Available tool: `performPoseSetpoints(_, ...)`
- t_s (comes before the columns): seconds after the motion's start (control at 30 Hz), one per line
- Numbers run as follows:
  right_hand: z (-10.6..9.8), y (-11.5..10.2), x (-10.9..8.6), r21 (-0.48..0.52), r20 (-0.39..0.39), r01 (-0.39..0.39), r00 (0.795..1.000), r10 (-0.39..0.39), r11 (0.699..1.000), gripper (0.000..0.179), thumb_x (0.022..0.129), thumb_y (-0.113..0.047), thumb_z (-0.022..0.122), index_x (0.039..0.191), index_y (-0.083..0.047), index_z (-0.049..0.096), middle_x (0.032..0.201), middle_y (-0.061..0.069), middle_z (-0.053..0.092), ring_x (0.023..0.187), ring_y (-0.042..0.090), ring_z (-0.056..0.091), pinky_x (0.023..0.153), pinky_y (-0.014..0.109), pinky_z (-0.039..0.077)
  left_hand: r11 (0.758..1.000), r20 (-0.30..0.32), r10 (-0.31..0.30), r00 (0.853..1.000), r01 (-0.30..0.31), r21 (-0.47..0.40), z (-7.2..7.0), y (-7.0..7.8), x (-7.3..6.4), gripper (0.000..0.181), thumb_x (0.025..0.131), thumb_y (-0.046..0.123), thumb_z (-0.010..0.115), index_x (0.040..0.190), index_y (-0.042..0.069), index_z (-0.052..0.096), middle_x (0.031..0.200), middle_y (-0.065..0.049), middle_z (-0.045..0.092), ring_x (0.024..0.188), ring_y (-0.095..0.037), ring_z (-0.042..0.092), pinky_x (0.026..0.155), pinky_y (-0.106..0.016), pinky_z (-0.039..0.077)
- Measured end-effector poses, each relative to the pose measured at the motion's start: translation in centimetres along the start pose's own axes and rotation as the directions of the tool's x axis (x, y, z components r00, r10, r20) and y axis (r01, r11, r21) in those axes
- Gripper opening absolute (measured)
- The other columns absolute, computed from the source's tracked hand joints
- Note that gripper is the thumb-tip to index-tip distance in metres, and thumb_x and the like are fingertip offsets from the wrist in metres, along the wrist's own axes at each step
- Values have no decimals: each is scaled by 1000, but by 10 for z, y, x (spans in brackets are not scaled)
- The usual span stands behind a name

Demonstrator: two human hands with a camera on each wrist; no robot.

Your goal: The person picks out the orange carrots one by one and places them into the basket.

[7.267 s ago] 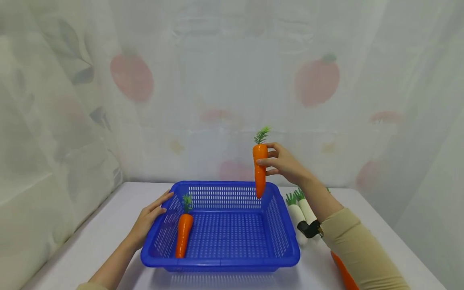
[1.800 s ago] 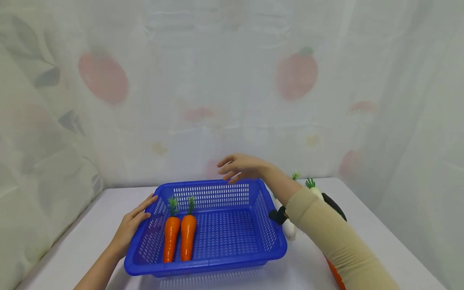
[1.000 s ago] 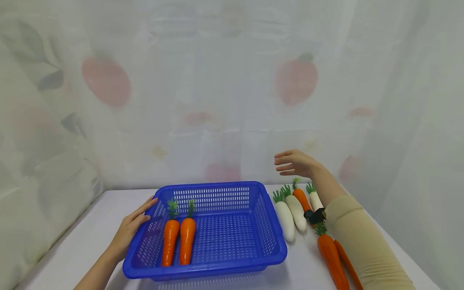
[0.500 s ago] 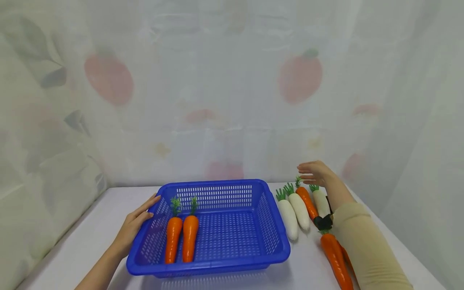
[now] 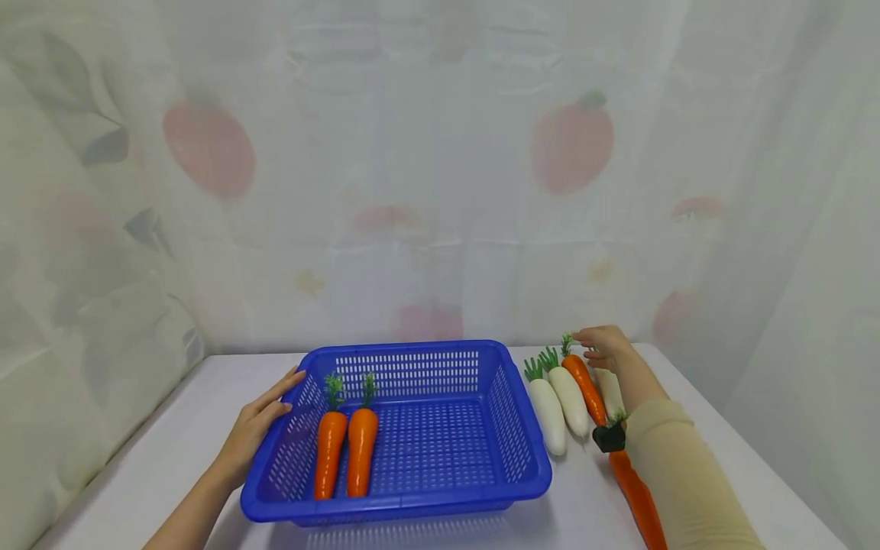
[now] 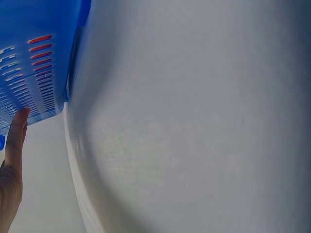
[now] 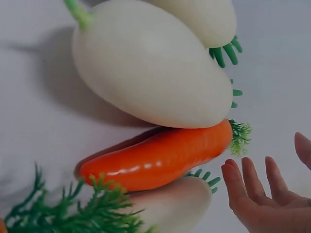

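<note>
My left hand (image 5: 250,431) rests with extended fingers on the left rim of the blue basket (image 5: 399,506); the left wrist view has a fingertip against the slotted wall. Two orange carrots with green tops, a left one (image 5: 331,454) and a right one (image 5: 361,451), lie side by side inside. Right of the basket, my right hand (image 5: 606,345) hovers, fingers spread and holding nothing, by the leafy end of a carrot (image 7: 160,160). That carrot lies between white radishes, a large one (image 7: 155,63) and a partly hidden one (image 7: 170,206).
Two white radishes, one nearer the basket (image 5: 548,416) and one beside it (image 5: 569,397), lie along its right side. Another carrot (image 5: 635,496) is partly covered by my right sleeve. A printed curtain (image 5: 440,191) hangs behind the white table (image 5: 172,435).
A carrot my right hand held over the basket now lies in it beside the first. That hand, emptied, has moved right and down to the vegetables. My left hand stays on the rim.
</note>
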State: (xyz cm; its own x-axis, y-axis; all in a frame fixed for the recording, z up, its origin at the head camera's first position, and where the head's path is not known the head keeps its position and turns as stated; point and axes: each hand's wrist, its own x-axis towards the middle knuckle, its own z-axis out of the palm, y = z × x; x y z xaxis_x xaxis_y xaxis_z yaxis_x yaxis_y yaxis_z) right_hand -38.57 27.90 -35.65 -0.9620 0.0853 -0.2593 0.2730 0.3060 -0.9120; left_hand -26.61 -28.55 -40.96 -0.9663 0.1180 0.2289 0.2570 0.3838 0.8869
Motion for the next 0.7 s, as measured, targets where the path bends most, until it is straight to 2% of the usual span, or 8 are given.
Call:
performPoseSetpoints(0.47, 2, 13, 6, -118, -71, 21, 997, -29, 993, 62, 99, -21, 52, 150, 7, 30, 155, 35, 29, 139, 50, 38, 112, 49, 41, 1000, -2, 7, 1000, -7, -8, 1, 1, -1, 48, 103, 22, 42, 151, 14, 41, 167, -6, 18, 153, -42, 12, 94, 3, 26)
performPoseSetpoints(0.7, 4, 17, 11, -163, -74, 23, 997, -36, 986, 62, 98, -21, 54, 149, 6, 34, 152, 35, 33, 139, 49, 40, 109, 46, 44, 1000, -4, 16, 1000, -16, -7, 0, -1, -1, 49, 103, 22, 42, 151, 15, 41, 167, -5, 19, 155, -31, 15, 95, 3, 26)
